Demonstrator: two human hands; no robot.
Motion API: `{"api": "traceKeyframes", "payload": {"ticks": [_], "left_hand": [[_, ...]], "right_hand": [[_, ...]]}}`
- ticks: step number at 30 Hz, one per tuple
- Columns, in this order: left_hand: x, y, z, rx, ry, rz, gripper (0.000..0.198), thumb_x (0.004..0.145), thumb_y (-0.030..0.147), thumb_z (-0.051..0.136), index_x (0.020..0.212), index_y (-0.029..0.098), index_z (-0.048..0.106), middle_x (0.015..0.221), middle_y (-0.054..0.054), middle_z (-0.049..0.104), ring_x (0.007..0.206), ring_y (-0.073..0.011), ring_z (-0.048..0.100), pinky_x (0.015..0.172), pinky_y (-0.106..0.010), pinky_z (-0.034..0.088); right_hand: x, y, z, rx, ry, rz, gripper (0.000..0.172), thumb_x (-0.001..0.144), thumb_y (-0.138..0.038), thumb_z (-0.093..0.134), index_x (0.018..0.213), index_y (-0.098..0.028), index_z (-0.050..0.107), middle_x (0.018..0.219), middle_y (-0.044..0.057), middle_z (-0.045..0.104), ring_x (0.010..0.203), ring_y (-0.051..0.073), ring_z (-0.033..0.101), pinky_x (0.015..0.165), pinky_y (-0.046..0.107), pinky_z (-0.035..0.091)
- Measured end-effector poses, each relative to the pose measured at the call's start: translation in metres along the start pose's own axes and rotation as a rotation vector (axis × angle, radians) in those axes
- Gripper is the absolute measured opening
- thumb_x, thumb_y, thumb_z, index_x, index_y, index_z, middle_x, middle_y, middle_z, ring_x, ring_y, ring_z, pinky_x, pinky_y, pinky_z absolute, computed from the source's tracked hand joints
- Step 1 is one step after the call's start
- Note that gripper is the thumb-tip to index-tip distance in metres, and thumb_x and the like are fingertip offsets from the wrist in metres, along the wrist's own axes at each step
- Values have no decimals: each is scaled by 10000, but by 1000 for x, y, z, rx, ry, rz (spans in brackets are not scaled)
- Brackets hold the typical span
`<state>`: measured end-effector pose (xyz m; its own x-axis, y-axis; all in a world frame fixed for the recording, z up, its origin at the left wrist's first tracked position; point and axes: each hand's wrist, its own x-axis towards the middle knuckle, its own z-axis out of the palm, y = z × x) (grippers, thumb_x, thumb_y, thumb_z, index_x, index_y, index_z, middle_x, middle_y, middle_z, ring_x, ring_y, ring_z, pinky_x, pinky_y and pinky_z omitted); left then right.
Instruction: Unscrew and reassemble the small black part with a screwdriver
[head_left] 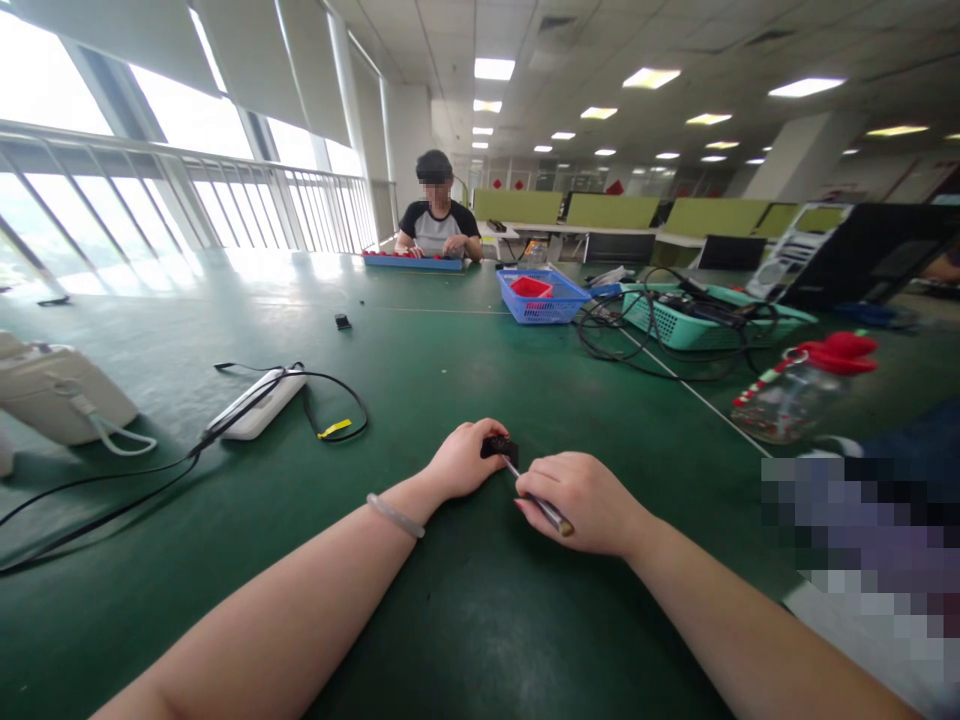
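Note:
Near the middle of the green table (480, 620), my left hand (466, 460) pinches a small black part (496, 447) between its fingers. My right hand (581, 500) is closed around a slim metallic tool (551, 513). The tool slants up and to the left, and its thin tip meets the black part or lies right beside it; the exact contact is too small to tell. A pale bracelet (396, 515) circles my left wrist.
A white power bank (262, 402) with black cables and a white bag (64, 390) lie left. Ahead are a small black piece (343, 321), a blue basket (545, 308) and a green basket (679, 330); right, a red-lidded bottle (795, 395). Across sits a person (437, 225) behind a blue tray (412, 262).

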<state>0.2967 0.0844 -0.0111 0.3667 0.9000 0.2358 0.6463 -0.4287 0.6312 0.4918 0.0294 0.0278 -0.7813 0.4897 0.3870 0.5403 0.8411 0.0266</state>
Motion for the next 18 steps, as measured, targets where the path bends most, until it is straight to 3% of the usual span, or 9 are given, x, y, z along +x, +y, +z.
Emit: {"api": "traceKeyframes", "payload": {"ticks": [18], "left_hand": [[-1, -4, 1, -8, 8, 34, 330, 718, 230, 663, 1046, 235, 622, 1033, -12, 689, 994, -219, 597, 890, -347, 468]], "right_hand": [[0, -1, 0, 23, -14, 17, 115, 873, -246, 526, 821, -190, 612, 763, 21, 638, 648, 136, 547, 620, 273, 370]]}}
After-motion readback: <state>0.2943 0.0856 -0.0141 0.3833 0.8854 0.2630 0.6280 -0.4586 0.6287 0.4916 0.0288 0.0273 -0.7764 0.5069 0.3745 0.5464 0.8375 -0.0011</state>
